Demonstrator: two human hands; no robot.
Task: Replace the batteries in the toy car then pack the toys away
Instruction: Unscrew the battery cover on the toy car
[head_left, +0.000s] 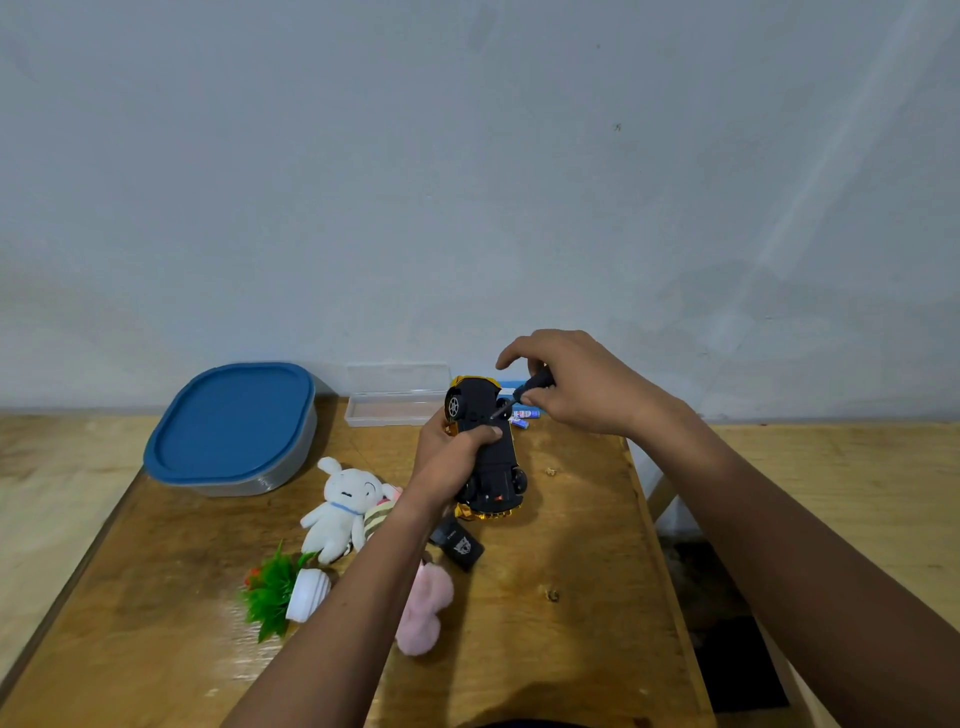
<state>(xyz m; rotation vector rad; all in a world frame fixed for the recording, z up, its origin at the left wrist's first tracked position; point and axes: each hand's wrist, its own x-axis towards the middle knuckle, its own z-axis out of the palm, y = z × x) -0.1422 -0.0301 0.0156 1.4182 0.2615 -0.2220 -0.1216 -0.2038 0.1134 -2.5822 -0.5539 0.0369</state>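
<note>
Left hand (451, 460) grips the toy car (496, 467) around its middle, thumb across the black underside. The car is belly-up and tilted, gold nose toward me, held above the table (571, 597); I can't tell whether the nose touches it.

Right hand (582, 389) pinches a black screwdriver (532, 387) by the handle, with the tip on the underside near the far wheel.

Batteries (527, 414) lie on the table just behind the car, next to a clear plastic case (395, 402). I can't read the count.

A container with a blue lid (234, 426) sits at the far left of the table, lid on.

On the table near my left forearm:
- white plush (345, 499)
- pink fluffy toy (423, 613)
- fake plant in a white pot (283, 590), on its side
- small black part with a logo (461, 546), just below the car's nose
</note>
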